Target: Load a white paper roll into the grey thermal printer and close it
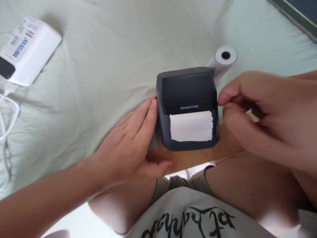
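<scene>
A small dark label printer (189, 89) marked NIIMBOT stands in front of me with its lid down. A strip of white label paper (192, 126) with ragged side edges sticks out below the lid. My left hand (131, 142) rests flat along the printer's left side, fingers stretched out and thumb apart. At the right side of the printer, my right hand (260, 112) has thumb and index finger brought together in a pinch, close to the lid's edge. Whether anything is between those fingertips, I cannot make out.
A white paper roll (226, 62) with a dark core stands behind the printer's right corner. A white device (31, 49) with a printed label and a white cable (15, 112) lies at the left. Pale green cloth (111, 49) covers the surface; a dark-edged object (299, 16) is at top right.
</scene>
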Available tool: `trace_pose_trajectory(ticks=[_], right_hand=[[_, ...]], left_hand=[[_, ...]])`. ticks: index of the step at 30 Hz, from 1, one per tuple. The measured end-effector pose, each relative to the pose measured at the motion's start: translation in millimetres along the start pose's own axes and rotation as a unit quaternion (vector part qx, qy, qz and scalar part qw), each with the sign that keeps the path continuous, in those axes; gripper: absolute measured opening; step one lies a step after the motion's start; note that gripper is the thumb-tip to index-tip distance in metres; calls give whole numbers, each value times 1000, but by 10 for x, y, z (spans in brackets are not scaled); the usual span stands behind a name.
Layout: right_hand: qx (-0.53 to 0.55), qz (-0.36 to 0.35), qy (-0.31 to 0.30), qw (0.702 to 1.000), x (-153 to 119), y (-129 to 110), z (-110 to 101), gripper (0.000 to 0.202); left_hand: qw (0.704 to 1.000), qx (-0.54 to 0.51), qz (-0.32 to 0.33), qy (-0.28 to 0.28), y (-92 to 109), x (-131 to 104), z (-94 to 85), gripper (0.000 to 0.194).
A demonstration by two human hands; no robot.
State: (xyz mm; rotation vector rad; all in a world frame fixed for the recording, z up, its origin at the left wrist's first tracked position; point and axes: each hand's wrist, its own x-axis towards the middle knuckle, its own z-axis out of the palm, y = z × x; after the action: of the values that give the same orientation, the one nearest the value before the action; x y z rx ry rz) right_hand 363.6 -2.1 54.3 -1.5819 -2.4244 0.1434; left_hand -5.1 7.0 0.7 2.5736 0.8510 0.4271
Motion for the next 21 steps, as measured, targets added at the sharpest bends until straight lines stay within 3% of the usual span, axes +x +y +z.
trace_pose_trajectory(ticks=[4,8,11,15,18,21], right_hand=[[17,-27,-94,995,180,26,21,26],[36,-31,-118,992,316,50,20,23],[45,-58,-131,989,334,129,-1,25],[32,-75,-111,990,234,221,20,48],[23,-14,-51,998,128,235,99,68],[50,52,-27,997,93,259,164,61]], left_hand=[[1000,-6,-16,-6,51,3,-13,144],[997,-26,-61,44,74,-32,49,136],[995,-37,-60,66,67,-49,114,130],[995,-55,-58,60,58,-24,160,131],[994,-65,-63,58,55,5,125,126],[996,-56,-55,39,53,24,57,123]])
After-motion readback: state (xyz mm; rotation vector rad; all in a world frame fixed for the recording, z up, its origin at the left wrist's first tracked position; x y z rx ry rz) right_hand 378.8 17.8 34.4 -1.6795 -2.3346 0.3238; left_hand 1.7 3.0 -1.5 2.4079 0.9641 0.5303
